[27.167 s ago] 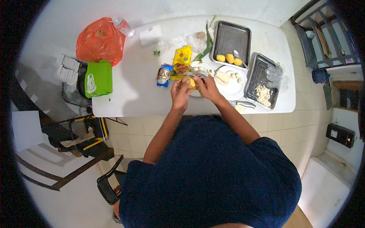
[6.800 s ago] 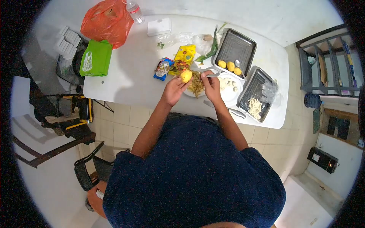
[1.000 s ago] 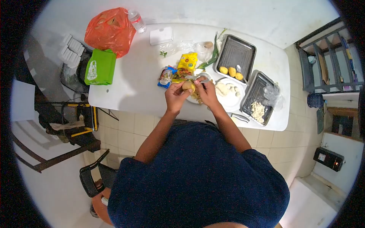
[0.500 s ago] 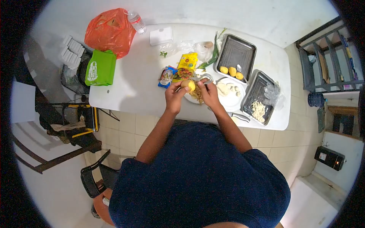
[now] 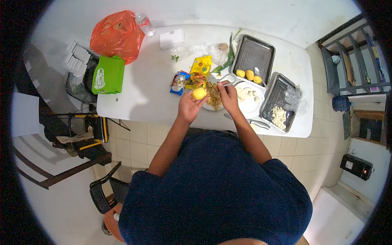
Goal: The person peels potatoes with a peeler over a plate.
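A peeled yellow potato [image 5: 199,94] rests on the fingers of my left hand [image 5: 189,107], which is turned palm up. My right hand [image 5: 228,97] pinches a shiny metal utensil [image 5: 229,80]; its exact kind is too blurred to tell. Below and between the hands, brown peelings [image 5: 214,98] lie on a white plate [image 5: 207,107]. Just right of my right hand, another white plate [image 5: 250,110] carries pale pieces of food. A yellow packet [image 5: 200,70] and a blue packet [image 5: 179,83] lie beyond my left hand.
Several potatoes [image 5: 249,75] and a spoon lie in a dark baking tray [image 5: 254,53]. A second tray [image 5: 269,107] holds pale crumbled food and clear plastic. A knife [image 5: 259,124] sits near the table's front edge. Green and orange bags [image 5: 117,36] stand at left.
My hands have moved apart. The left has turned palm up under the potato, showing its yellow side, while the right has drawn away to the right with the metal utensil.
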The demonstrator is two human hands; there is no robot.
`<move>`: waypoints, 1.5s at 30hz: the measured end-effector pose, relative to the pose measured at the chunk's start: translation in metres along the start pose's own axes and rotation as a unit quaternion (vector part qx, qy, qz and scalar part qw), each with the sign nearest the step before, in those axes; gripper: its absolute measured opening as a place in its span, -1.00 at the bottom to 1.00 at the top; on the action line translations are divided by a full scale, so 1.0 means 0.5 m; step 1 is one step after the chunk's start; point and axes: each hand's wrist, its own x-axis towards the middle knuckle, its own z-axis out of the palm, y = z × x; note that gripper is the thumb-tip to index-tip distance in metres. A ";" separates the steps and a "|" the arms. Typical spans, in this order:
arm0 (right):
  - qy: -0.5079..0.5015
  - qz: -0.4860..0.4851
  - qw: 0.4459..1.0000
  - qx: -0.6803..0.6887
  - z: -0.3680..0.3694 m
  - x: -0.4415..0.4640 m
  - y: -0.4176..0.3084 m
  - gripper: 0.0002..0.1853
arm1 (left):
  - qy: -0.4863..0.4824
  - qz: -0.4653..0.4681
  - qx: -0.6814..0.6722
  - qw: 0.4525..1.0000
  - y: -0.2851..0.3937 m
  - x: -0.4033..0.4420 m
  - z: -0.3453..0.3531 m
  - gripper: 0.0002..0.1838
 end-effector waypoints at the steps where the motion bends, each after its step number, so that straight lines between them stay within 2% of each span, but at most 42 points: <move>1: 0.004 -0.006 1.000 0.000 0.000 -0.002 -0.001 -0.80 | 0.008 -0.005 0.001 1.000 0.002 0.000 0.001 -0.53; 7: -0.036 -0.009 0.999 0.018 0.006 -0.014 -0.032 -0.80 | 0.064 -0.039 0.012 0.997 0.002 -0.003 0.017 -0.47; 9: -0.040 -0.061 0.997 -0.021 0.009 -0.014 -0.033 -0.79 | 0.096 -0.037 0.036 0.994 -0.005 -0.004 0.018 -0.47; 12: -0.051 -0.095 0.991 -0.078 0.008 -0.015 -0.061 -0.77 | 0.049 -0.008 0.084 0.995 -0.009 -0.004 0.015 -0.57; 15: -0.062 -0.102 0.987 -0.108 0.005 -0.016 -0.089 -0.75 | 0.065 0.064 0.202 0.975 -0.017 -0.021 0.044 -0.62; 18: -0.072 -0.111 0.984 -0.120 0.005 -0.015 -0.082 -0.75 | 0.078 0.119 0.202 0.969 -0.023 -0.020 0.054 -0.63; 24: -0.083 -0.106 0.983 -0.124 0.000 -0.021 -0.072 -0.76 | 0.118 0.156 0.250 0.948 -0.023 -0.023 0.059 -0.62; 28: -0.100 -0.086 0.981 -0.144 0.000 -0.020 -0.084 -0.74 | 0.095 0.172 0.319 0.927 -0.021 -0.018 0.036 -0.62; 30: -0.097 -0.111 0.977 -0.153 0.003 -0.016 -0.082 -0.73 | 0.087 0.192 0.366 0.907 -0.023 -0.014 0.028 -0.62; 34: -0.077 -0.137 0.971 -0.179 0.007 -0.013 -0.075 -0.71 | 0.114 0.185 0.309 0.926 -0.018 -0.016 0.039 -0.63; 36: -0.107 -0.076 0.977 -0.168 -0.004 -0.018 -0.102 -0.71 | 0.129 0.169 0.269 0.939 -0.013 -0.017 0.047 -0.64; 37: -0.122 -0.045 0.978 -0.161 -0.005 -0.019 -0.115 -0.70 | 0.118 0.160 0.279 0.940 -0.010 -0.019 0.047 -0.64; 40: -0.091 -0.096 0.981 -0.140 0.007 -0.016 -0.060 -0.70 | 0.078 0.134 0.320 0.935 -0.012 -0.029 0.043 -0.63; 42: -0.081 -0.070 0.991 -0.081 -0.001 -0.005 -0.036 -0.71 | 0.039 0.116 0.368 0.922 -0.017 -0.035 0.044 -0.60; 45: -0.055 -0.085 0.994 -0.044 -0.010 0.014 -0.023 -0.72 | 0.044 0.125 0.298 0.945 -0.021 -0.030 0.057 -0.55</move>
